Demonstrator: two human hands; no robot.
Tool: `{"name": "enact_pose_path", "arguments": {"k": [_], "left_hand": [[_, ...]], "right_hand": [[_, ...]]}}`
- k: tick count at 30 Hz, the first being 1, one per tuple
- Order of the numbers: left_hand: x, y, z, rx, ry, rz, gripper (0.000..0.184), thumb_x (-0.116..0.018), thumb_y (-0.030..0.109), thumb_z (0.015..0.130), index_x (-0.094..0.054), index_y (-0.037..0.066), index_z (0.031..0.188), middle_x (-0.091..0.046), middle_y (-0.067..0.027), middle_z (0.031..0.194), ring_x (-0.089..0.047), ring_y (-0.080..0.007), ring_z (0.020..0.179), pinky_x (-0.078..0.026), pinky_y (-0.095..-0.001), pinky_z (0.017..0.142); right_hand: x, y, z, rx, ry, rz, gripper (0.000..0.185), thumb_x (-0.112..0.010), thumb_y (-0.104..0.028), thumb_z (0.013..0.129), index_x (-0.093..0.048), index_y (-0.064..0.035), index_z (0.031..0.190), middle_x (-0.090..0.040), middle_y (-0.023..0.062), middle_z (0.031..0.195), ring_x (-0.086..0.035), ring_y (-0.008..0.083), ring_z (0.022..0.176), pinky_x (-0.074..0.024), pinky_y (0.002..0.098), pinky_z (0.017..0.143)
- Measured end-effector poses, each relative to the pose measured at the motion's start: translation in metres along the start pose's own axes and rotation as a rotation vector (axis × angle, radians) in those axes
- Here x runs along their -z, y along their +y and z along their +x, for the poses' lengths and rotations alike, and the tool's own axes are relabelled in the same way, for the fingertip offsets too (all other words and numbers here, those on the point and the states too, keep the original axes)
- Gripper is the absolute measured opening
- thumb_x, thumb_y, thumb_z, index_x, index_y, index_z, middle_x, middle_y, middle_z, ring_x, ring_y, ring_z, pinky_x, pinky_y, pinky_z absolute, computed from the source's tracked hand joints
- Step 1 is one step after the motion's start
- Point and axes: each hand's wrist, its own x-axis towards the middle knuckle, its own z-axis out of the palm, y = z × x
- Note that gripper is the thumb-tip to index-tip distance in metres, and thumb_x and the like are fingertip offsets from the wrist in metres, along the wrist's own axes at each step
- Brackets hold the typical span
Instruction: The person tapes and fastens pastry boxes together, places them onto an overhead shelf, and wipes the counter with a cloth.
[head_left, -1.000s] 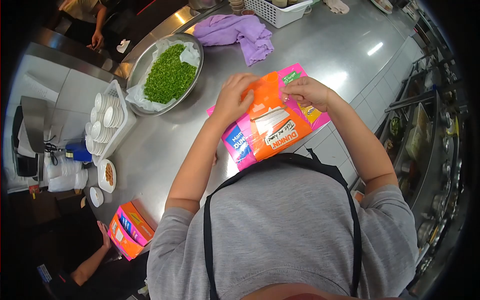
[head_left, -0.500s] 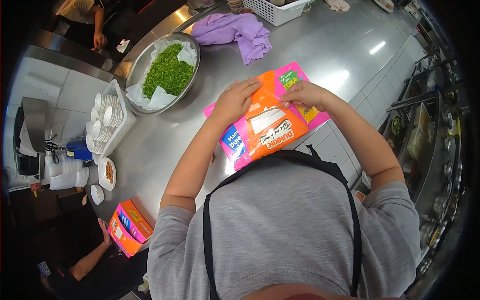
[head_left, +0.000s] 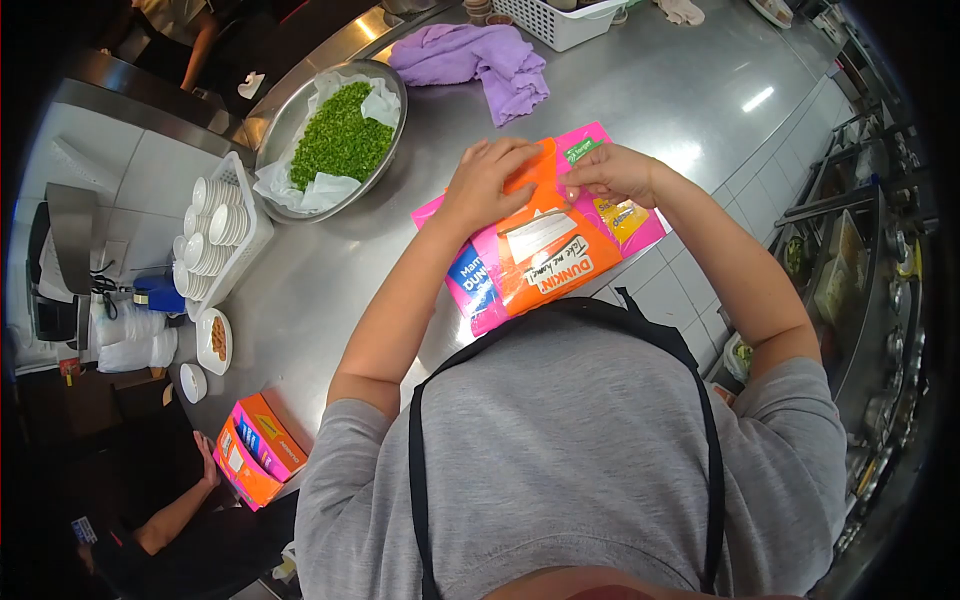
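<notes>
A flat pink and orange Dunkin' carton [head_left: 555, 262] lies on the steel counter against my apron, its orange panel facing up. My left hand [head_left: 487, 187] rests over the upper left of the orange panel, fingers bent and a little apart. Over the pink upper right part, my right hand [head_left: 608, 177] has thumb and forefinger pinched together near the orange panel's edge; what is between them is too small to make out. Part of a green label and a yellow label show beside this hand.
Beyond the carton are a steel bowl [head_left: 398, 140] of chopped greens and a purple cloth [head_left: 480, 62]. At left stand a white basket [head_left: 262, 235] of small dishes, a bowl of brown food [head_left: 216, 342] and a folded Dunkin' box [head_left: 262, 450], near a co-worker's hand [head_left: 207, 460].
My left hand has lifted slightly from lying flatter, its fingers more bent. My right hand stays pinched near the panel edge, now covering more of the green label than half a second ago.
</notes>
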Motion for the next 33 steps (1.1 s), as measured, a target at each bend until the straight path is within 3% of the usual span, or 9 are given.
{"name": "enact_pose_path", "arguments": {"k": [3,10,12,24,33], "left_hand": [[-0.002,-0.004,-0.001,0.01,-0.051,0.065,0.032,-0.062,0.026,0.075,-0.056,0.014,0.104,-0.057,-0.0036,0.093,-0.055,-0.0203,0.092,-0.032,-0.0423,0.095],[-0.005,-0.001,-0.005,0.007,-0.073,0.139,0.023,-0.062,0.026,0.076,-0.058,0.012,0.093,-0.058,-0.0004,0.092,-0.055,-0.0186,0.093,-0.033,-0.0427,0.095],[-0.009,0.003,-0.006,-0.078,-0.02,0.141,0.02,-0.062,0.025,0.076,-0.06,0.012,0.092,-0.058,-0.0006,0.093,-0.055,-0.0185,0.092,-0.033,-0.0434,0.095],[-0.005,0.007,-0.013,-0.058,-0.164,0.026,0.022,-0.054,0.02,0.08,-0.061,0.011,0.1,-0.056,-0.004,0.099,-0.05,-0.0221,0.096,-0.032,-0.0392,0.093],[-0.011,0.004,-0.018,-0.077,-0.091,0.091,0.022,-0.051,0.013,0.08,-0.062,0.013,0.099,-0.055,-0.0033,0.1,-0.049,-0.0213,0.098,-0.032,-0.0377,0.093]], "right_hand": [[0.005,-0.012,-0.002,-0.056,0.075,-0.044,0.023,-0.061,-0.025,0.08,-0.062,-0.0044,0.069,-0.035,-0.0067,0.046,-0.021,0.003,0.036,-0.0133,0.0201,0.035],[-0.001,-0.014,0.005,-0.088,0.012,0.005,0.022,-0.061,-0.025,0.081,-0.061,-0.0044,0.074,-0.033,-0.0071,0.047,-0.02,0.003,0.036,-0.0125,0.0206,0.034],[0.001,-0.004,0.004,-0.104,-0.001,0.026,0.022,-0.06,-0.025,0.081,-0.06,-0.0044,0.075,-0.033,-0.0071,0.047,-0.02,0.003,0.036,-0.0123,0.0207,0.034],[-0.006,0.007,-0.003,-0.15,-0.035,0.217,0.026,-0.052,-0.029,0.087,-0.06,-0.0051,0.081,-0.027,-0.0083,0.048,-0.018,0.0032,0.039,-0.0138,0.0201,0.037],[-0.001,0.002,0.001,-0.196,-0.053,0.173,0.024,-0.055,-0.027,0.085,-0.062,-0.004,0.082,-0.027,-0.0073,0.048,-0.019,0.0037,0.039,-0.0142,0.0204,0.037]]}}
